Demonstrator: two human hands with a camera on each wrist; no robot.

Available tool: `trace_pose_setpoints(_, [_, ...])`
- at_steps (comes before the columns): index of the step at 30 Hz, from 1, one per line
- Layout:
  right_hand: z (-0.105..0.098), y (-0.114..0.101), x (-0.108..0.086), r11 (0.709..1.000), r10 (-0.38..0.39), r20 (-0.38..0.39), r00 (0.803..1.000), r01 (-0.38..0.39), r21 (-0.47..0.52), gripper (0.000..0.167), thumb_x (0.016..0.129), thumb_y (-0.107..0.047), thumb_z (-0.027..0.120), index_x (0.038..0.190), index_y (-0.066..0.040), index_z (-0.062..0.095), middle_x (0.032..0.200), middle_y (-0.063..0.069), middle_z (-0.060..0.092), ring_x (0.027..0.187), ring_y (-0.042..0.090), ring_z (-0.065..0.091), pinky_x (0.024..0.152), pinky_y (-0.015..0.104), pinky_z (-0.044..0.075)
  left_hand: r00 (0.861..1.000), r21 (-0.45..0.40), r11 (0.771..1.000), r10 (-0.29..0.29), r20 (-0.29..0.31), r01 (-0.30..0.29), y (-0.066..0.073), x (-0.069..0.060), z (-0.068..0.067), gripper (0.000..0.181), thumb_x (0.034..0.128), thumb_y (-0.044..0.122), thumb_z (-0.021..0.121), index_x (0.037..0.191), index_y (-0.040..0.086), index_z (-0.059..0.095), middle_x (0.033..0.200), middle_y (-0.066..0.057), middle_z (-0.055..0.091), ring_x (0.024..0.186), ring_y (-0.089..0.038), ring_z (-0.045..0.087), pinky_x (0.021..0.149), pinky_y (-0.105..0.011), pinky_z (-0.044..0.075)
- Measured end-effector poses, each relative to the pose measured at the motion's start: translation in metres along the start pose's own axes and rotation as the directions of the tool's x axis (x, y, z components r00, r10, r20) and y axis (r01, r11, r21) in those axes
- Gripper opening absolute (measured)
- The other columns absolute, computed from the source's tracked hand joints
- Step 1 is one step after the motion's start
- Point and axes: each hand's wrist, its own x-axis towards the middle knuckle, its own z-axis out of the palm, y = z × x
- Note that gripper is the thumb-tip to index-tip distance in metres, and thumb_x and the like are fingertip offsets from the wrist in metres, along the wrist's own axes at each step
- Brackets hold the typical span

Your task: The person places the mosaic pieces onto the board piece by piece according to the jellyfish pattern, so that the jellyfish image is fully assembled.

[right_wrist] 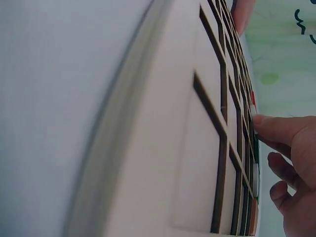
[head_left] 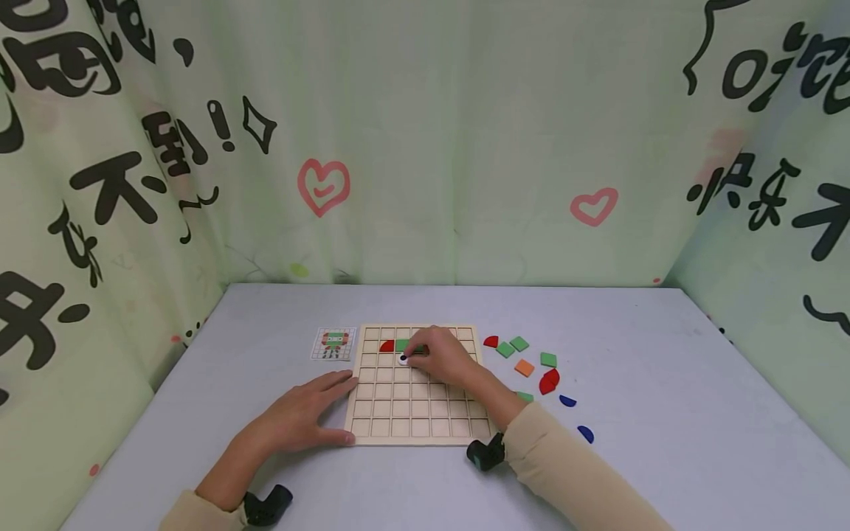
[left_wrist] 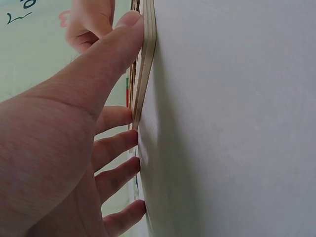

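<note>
A wooden grid board (head_left: 392, 407) lies flat on the table. In its upper rows sit a red quarter-circle tile (head_left: 387, 346) and, right beside it, a green square tile (head_left: 401, 345). One row lower is a small white tile with a dark dot (head_left: 402, 361), pinched at the board's surface by the fingertips of my right hand (head_left: 441, 358). That hand covers part of the upper rows. My left hand (head_left: 302, 413) rests at the board's left edge, fingers spread and fairly straight; in the left wrist view its thumb (left_wrist: 106, 54) touches the board's rim.
A picture card (head_left: 334, 344) with a red and green figure lies left of the board. Scattered right of it are green squares (head_left: 548, 360), an orange square (head_left: 524, 368), red quarter-circles (head_left: 549, 381) and blue half-circles (head_left: 567, 401). A printed curtain (head_left: 451, 147) stands behind the table.
</note>
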Motion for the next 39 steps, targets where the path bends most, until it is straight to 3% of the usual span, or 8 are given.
trace_pose_setpoints(8, [0.003,-0.005,0.002,1.0,-0.01,-0.002,1.0,0.01,-0.009,0.005,0.086,-0.008,0.072,0.085,-0.01,0.076,0.099,0.002,0.073,0.095,0.02,0.059,0.092,0.038,0.05,1.0,0.0,1.0,0.014,-0.01,-0.014,0.003,-0.001,-0.001,0.086,0.0773,0.055,0.073,0.147,0.015,0.043,0.154,-0.008,0.038,0.139,-0.033,0.04,0.107,-0.055,0.04])
trace_pose_setpoints(12, [0.004,-0.005,0.002,1.0,0.01,0.009,1.0,-0.01,-0.002,0.006,0.086,-0.008,0.072,0.085,-0.012,0.076,0.1,0.0,0.072,0.093,0.016,0.057,0.086,0.033,0.05,1.0,-0.011,1.0,0.014,-0.005,-0.014,0.003,-0.002,-0.001,0.085,0.0776,0.055,0.074,0.146,0.014,0.043,0.154,-0.008,0.038,0.139,-0.033,0.04,0.107,-0.055,0.04])
trace_pose_setpoints(19, [0.002,0.0,-0.002,1.0,-0.012,0.027,1.0,0.011,0.012,0.004,0.086,-0.011,0.072,0.089,-0.012,0.075,0.097,-0.001,0.069,0.073,0.013,0.05,0.066,0.023,0.042,1.0,-0.009,1.0,0.011,-0.004,-0.011,0.003,-0.001,-0.001,0.086,0.0773,0.056,0.073,0.147,0.015,0.043,0.154,-0.008,0.038,0.14,-0.033,0.04,0.107,-0.055,0.04])
trace_pose_setpoints(26, [-0.008,0.004,-0.009,1.0,0.015,0.025,1.0,-0.015,0.002,0.008,0.087,-0.012,0.071,0.093,-0.015,0.076,0.101,-0.002,0.069,0.077,0.013,0.051,0.069,0.024,0.043,1.0,0.005,1.0,-0.003,-0.004,0.003,0.004,-0.002,-0.003,0.086,0.0767,0.055,0.074,0.147,0.015,0.043,0.154,-0.008,0.038,0.14,-0.033,0.039,0.108,-0.055,0.039])
trace_pose_setpoints(33, [-0.018,0.016,-0.019,0.999,0.03,-0.015,0.999,-0.03,-0.014,0.009,0.086,-0.012,0.072,0.094,-0.016,0.076,0.098,-0.003,0.07,0.066,0.011,0.047,0.062,0.023,0.041,1.0,0.009,1.0,-0.01,-0.008,0.01,0.004,-0.001,-0.003,0.087,0.0761,0.056,0.074,0.147,0.015,0.043,0.154,-0.007,0.038,0.14,-0.032,0.039,0.108,-0.054,0.039])
trace_pose_setpoints(39, [-0.027,0.025,-0.03,0.998,0.061,-0.026,0.998,-0.061,0.0,0.011,0.085,-0.012,0.072,0.095,-0.015,0.075,0.096,-0.003,0.068,0.08,0.013,0.05,0.07,0.025,0.043,1.0,0.001,1.0,-0.005,-0.004,0.005,0.004,-0.001,-0.002,0.087,0.0767,0.056,0.073,0.147,0.015,0.043,0.154,-0.008,0.037,0.141,-0.033,0.039,0.108,-0.055,0.039])
